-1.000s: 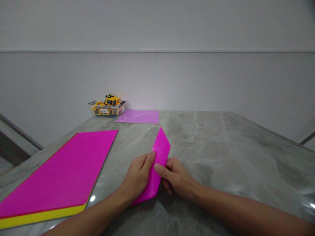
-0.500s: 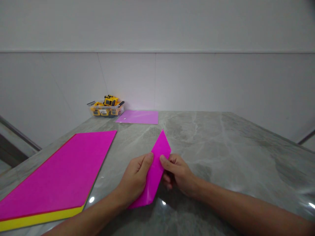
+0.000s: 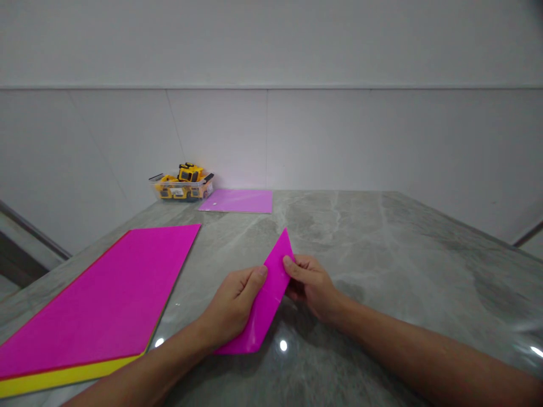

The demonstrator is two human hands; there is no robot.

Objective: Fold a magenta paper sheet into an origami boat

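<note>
A folded piece of magenta paper (image 3: pixel 265 308) is held up above the tabletop between both hands, slanting with its pointed tip up and away. My left hand (image 3: pixel 235 302) grips its left edge, thumb on the near face and fingers hidden behind. On the opposite edge, nearer the tip, my right hand (image 3: pixel 313 285) pinches it with the thumb in front and the fingers mostly behind. A faint crease crosses the face near the right edge. How many layers the paper has, I cannot tell.
On the left of the grey marbled table (image 3: pixel 360 243) lies a stack of large magenta sheets (image 3: pixel 106 294), with red and yellow edges showing beneath. Farther back are a lilac sheet or pad (image 3: pixel 241 200) and a clear plastic box (image 3: pixel 182 192) of yellow toy vehicles (image 3: pixel 190 173), near the wall.
My right hand has moved slightly up and to the right along the paper's edge. The paper's tip has shifted a little to the right, while my left hand has barely moved.
</note>
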